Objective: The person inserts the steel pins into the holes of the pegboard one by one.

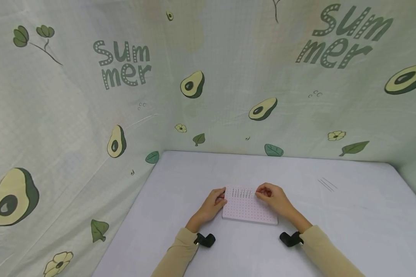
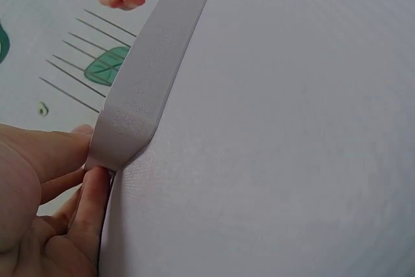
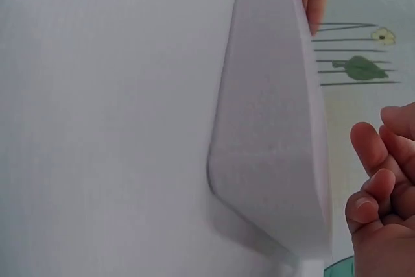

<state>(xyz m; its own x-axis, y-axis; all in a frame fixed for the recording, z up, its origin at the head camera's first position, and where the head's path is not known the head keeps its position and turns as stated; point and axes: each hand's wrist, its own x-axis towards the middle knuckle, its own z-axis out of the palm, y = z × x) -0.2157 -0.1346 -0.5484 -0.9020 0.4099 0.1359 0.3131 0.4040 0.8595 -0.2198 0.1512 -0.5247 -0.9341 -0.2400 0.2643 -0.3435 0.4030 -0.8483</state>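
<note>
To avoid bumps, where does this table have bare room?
White tabletop is bare left of the left hand, and between the loose thin grey pins and the right beige sleeve. Crowded: the far part of the pink perforated board, with upright pins and the right hand.

The board point(image 1: 251, 209) looks to me like matt plastic, its top pitted with small holes, its side wall faintly grainy. The pins point(image 2: 69, 95) have the look of smooth, dull metal. Under them the table point(image 1: 180, 181) is matt and even. The backdrop point(image 1: 225, 42) is creased with a faint sheen, cloth or plastic, I can't tell; the sleeves point(image 1: 175, 252) are soft matt cloth.
</note>
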